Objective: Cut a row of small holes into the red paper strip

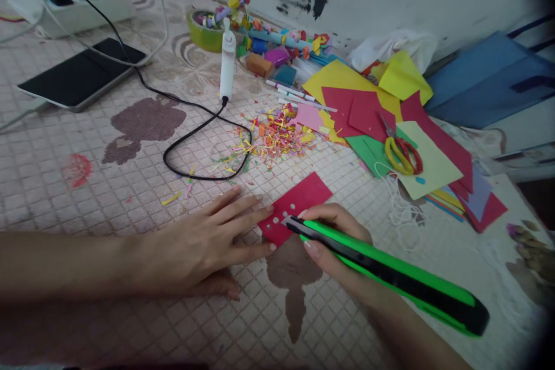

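Observation:
A small red paper rectangle (307, 191) with several punched holes lies on the patterned tablecloth. My left hand (208, 237) lies flat with its fingers spread, and the fingertips press on the paper's left edge. In my right hand (342, 237) is a green and black utility knife (390, 272), held like a pen with its body slanting down to the right. The blade tip meets the paper beside the holes, or hovers just over it; I cannot tell which.
Beyond the paper are a pile of coloured paper scraps (281, 133) and a white glue gun (227, 63) with a looping black cord (165, 156). Scissors (403, 156) rest on coloured sheets (433, 167) at right, near white string (399, 208). A tablet (82, 72) lies at left.

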`<act>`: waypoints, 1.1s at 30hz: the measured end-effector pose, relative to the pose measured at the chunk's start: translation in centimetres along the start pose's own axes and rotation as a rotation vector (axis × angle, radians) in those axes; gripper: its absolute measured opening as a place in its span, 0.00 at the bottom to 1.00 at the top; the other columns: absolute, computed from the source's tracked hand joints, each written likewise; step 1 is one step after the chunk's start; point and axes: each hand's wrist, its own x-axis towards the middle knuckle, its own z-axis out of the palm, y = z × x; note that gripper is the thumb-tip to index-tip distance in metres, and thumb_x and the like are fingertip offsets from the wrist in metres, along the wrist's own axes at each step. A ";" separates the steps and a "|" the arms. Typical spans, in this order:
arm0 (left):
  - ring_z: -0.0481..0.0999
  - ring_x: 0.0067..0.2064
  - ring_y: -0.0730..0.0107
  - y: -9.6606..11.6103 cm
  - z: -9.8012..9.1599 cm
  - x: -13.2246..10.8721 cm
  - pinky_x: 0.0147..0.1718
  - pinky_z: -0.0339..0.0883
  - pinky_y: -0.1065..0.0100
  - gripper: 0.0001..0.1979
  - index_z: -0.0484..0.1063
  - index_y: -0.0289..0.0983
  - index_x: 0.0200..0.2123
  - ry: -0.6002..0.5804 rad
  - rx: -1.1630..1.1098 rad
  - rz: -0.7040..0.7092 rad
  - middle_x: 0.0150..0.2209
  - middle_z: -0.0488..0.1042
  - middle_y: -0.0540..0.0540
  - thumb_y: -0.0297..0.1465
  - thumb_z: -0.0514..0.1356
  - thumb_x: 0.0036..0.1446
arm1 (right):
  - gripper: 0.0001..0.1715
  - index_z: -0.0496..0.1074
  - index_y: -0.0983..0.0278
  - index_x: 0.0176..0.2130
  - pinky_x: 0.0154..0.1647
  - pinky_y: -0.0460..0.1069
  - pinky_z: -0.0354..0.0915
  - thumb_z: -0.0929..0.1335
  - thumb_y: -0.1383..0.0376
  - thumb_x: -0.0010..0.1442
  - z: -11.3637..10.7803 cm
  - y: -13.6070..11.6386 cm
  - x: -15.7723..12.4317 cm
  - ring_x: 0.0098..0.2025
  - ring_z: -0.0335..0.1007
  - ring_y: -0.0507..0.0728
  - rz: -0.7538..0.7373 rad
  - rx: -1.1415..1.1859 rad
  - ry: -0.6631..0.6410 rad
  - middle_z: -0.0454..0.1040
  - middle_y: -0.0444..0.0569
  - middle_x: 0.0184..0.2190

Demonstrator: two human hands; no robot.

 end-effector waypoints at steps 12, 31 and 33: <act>0.56 0.73 0.36 0.1 -0.1 0.1 0.68 0.49 0.34 0.32 0.65 0.42 0.68 0.011 0.001 -0.011 0.71 0.61 0.33 0.46 0.64 0.65 | 0.17 0.78 0.58 0.46 0.46 0.45 0.76 0.70 0.75 0.60 0.7 0.6 0.5 0.43 0.80 0.52 -0.216 -0.087 -0.082 0.82 0.46 0.41; 0.55 0.73 0.32 0.1 -0.3 0.3 0.68 0.49 0.32 0.31 0.65 0.42 0.69 -0.019 -0.013 -0.009 0.72 0.58 0.31 0.44 0.63 0.67 | 0.14 0.79 0.56 0.44 0.45 0.47 0.76 0.71 0.71 0.60 0.4 0.3 0.5 0.42 0.81 0.53 -0.081 -0.081 -0.040 0.83 0.43 0.40; 0.55 0.73 0.32 0.1 -0.3 0.4 0.68 0.49 0.32 0.31 0.64 0.41 0.69 -0.015 -0.014 -0.006 0.72 0.58 0.30 0.44 0.63 0.67 | 0.13 0.79 0.57 0.42 0.41 0.47 0.76 0.70 0.72 0.59 0.6 0.3 0.6 0.38 0.81 0.53 -0.108 -0.104 -0.013 0.83 0.43 0.37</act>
